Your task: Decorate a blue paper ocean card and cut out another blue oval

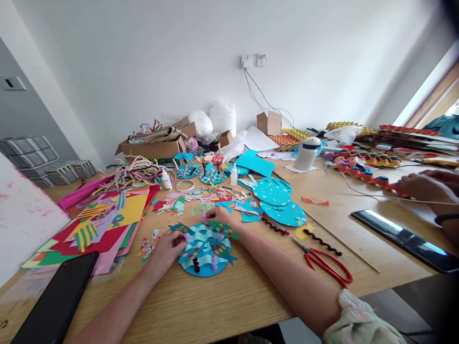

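A round blue card base (pixel 206 271) with pale wavy strips lies on the table in front of me. Several spotted paper fish (pixel 220 251) stand on it on curled purple and dark brown pipe cleaners. My left hand (pixel 168 247) pinches a purple curled pipe cleaner (pixel 186 237) at the base's left edge, beside a dark green fish (pixel 177 228). At the far edge, my right hand (pixel 222 218) has its fingertips closed on another purple curled pipe cleaner (pixel 204 217). Its lower end is hard to make out. Red-handled scissors (pixel 328 267) lie right of my right forearm.
Blue discs (pixel 283 212), a wooden stick (pixel 344 243) and brown pipe cleaners (pixel 322 242) lie to the right. Glue bottles (pixel 166 180) and finished fish scenes (pixel 211 174) stand behind. Coloured paper (pixel 103 234) and a phone (pixel 53 301) lie left. Another person's hands (pixel 426 186) work far right.
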`<move>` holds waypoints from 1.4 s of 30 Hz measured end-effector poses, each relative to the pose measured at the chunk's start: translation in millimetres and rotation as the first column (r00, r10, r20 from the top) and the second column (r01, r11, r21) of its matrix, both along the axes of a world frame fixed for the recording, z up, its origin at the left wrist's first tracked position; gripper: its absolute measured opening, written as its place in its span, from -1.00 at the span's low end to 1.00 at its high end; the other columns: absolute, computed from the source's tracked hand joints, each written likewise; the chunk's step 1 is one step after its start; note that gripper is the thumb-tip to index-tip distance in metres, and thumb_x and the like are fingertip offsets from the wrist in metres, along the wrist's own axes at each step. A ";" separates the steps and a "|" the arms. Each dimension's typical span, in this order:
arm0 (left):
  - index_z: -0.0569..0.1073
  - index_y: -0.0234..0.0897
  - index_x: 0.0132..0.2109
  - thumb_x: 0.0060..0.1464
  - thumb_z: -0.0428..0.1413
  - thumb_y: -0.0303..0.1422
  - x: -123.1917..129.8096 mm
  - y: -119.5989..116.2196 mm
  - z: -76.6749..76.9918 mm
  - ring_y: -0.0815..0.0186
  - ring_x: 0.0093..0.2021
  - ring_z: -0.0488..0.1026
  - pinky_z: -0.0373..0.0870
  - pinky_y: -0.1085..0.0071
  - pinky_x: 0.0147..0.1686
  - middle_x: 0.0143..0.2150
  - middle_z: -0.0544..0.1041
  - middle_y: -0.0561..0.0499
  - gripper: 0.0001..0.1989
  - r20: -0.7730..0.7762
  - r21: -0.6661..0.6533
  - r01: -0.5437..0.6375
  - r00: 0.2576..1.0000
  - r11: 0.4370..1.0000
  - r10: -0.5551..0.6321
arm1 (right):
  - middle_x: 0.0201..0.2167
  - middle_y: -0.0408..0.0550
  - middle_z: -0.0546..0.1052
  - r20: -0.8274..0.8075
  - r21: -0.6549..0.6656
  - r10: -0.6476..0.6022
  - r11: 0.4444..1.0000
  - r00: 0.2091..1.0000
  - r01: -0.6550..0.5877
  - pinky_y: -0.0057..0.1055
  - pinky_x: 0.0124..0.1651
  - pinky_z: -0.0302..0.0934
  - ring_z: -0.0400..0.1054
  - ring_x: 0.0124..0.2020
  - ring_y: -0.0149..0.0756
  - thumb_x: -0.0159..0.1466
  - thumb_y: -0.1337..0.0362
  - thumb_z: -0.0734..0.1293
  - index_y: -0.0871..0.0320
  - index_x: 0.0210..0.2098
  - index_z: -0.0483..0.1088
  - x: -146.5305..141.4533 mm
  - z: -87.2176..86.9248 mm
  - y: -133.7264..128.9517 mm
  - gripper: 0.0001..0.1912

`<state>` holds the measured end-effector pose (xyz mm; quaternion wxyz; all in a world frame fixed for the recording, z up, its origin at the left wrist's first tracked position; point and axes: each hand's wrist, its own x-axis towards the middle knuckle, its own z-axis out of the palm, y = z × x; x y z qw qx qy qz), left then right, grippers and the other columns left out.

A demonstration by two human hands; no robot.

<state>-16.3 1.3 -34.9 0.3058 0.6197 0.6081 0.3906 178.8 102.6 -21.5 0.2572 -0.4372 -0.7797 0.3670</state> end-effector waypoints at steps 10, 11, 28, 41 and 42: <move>0.44 -0.27 -0.51 -0.21 0.09 -0.29 1.5 -1.5 3.6 0.26 -0.48 0.32 0.26 0.35 -0.44 -0.56 0.35 0.07 -0.86 0.017 0.027 0.060 0.998 0.998 -0.060 | -0.62 -0.21 0.44 0.018 -0.007 0.003 1.000 1.000 -0.003 -0.58 -0.49 0.05 0.28 -0.49 -0.42 -0.07 0.42 0.35 0.21 -0.58 0.47 -0.2 0.0 3.5 -0.95; 0.44 -0.27 -0.51 -0.21 0.09 -0.29 1.4 -1.1 2.9 0.26 -0.47 0.32 0.26 0.36 -0.44 -0.55 0.35 0.07 -0.87 0.017 0.028 0.059 0.998 0.998 -0.060 | -0.62 -0.21 0.44 0.016 -0.009 0.004 1.000 1.000 -0.004 -0.58 -0.49 0.05 0.28 -0.49 -0.41 -0.07 0.42 0.35 0.21 -0.59 0.46 -0.4 0.0 3.5 -0.96; 0.44 -0.25 -0.48 -0.18 0.07 -0.36 2.9 0.0 -1.2 0.30 -0.48 0.30 0.25 0.40 -0.44 -0.55 0.32 0.10 -0.92 0.022 0.044 0.055 0.998 0.998 -0.056 | -0.64 -0.21 0.35 -0.030 -0.024 -0.002 1.000 1.000 0.001 -0.57 -0.52 0.01 0.18 -0.54 -0.45 -0.05 0.35 0.33 0.23 -0.60 0.41 0.2 2.0 -4.7 -0.94; 0.43 -0.25 -0.48 -0.17 0.05 -0.38 3.0 0.5 -2.4 0.30 -0.48 0.31 0.25 0.39 -0.44 -0.55 0.34 0.10 -0.93 -0.004 0.054 0.064 0.998 0.996 -0.064 | -0.64 -0.19 0.37 -0.032 -0.034 0.005 0.999 0.999 -0.006 -0.57 -0.51 0.04 0.20 -0.53 -0.44 -0.04 0.36 0.32 0.24 -0.59 0.41 1.6 4.0 -6.3 -0.93; 0.43 -0.25 -0.48 -0.17 0.05 -0.38 2.9 0.7 -3.0 0.30 -0.48 0.32 0.25 0.38 -0.43 -0.55 0.35 0.10 -0.92 -0.008 0.057 0.066 0.998 0.996 -0.065 | -0.63 -0.19 0.38 -0.032 -0.031 0.005 0.999 0.999 -0.006 -0.57 -0.51 0.04 0.20 -0.53 -0.44 -0.04 0.36 0.32 0.24 -0.59 0.42 1.6 4.0 -5.8 -0.94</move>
